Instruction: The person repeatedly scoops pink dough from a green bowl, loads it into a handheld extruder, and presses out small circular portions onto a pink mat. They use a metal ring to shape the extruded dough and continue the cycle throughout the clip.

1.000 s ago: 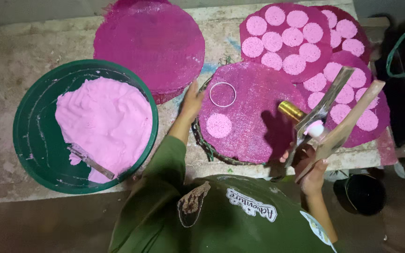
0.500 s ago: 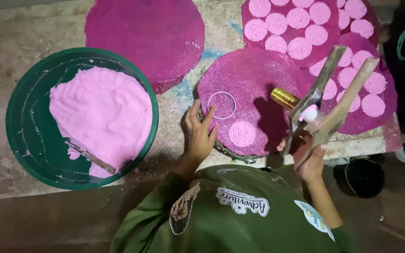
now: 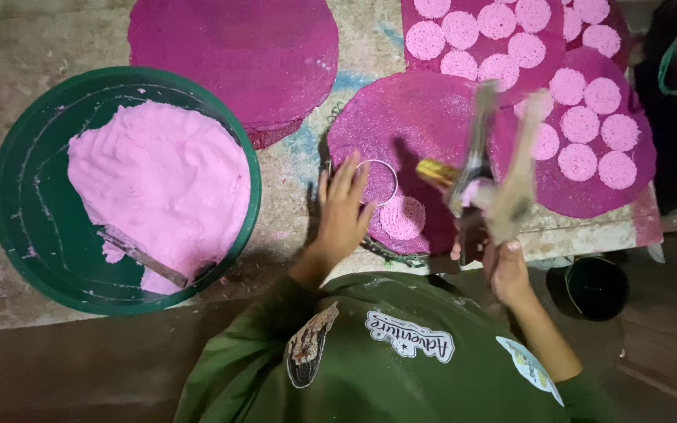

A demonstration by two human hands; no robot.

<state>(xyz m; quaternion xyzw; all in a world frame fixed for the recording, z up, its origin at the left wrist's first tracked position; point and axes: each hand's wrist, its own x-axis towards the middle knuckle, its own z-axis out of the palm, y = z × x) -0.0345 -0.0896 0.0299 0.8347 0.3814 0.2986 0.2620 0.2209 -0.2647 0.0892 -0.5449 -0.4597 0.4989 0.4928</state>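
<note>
Left hand (image 3: 345,210) of mine lies flat and spread on the near magenta mat (image 3: 417,125), fingers splayed wide, closed on nothing; the fingertips touch the left edge of a thin metal ring (image 3: 375,182) that sits on that mat. Just below and to the right of the ring lies one pale pink disc (image 3: 402,218), touching neither the ring nor my fingers as far as I can tell.

My right hand (image 3: 503,262) is raised at the near edge of the bench, fist wrapped tight around the handles of a blurred press tool (image 3: 497,168) whose two long pale arms rise in a V over the mat. A brass-coloured piece (image 3: 435,172) sticks out to the left between those arms, and a small pink lump (image 3: 468,190) sits just where they join.

To the left stands a round green basin (image 3: 21,235) holding a heap of pale pink dough (image 3: 158,176), with a dark stick (image 3: 144,257) lying in its near side, its end buried in the heap. Beyond, another bare magenta mat (image 3: 237,55) lies flat, well apart from my hands. At the far right two more mats carry rows of pink discs (image 3: 581,125), set close beside each other. A small dark pot (image 3: 595,287) stands on the floor beside my right forearm. My green sleeve (image 3: 276,313) fills the bottom of the head view.
</note>
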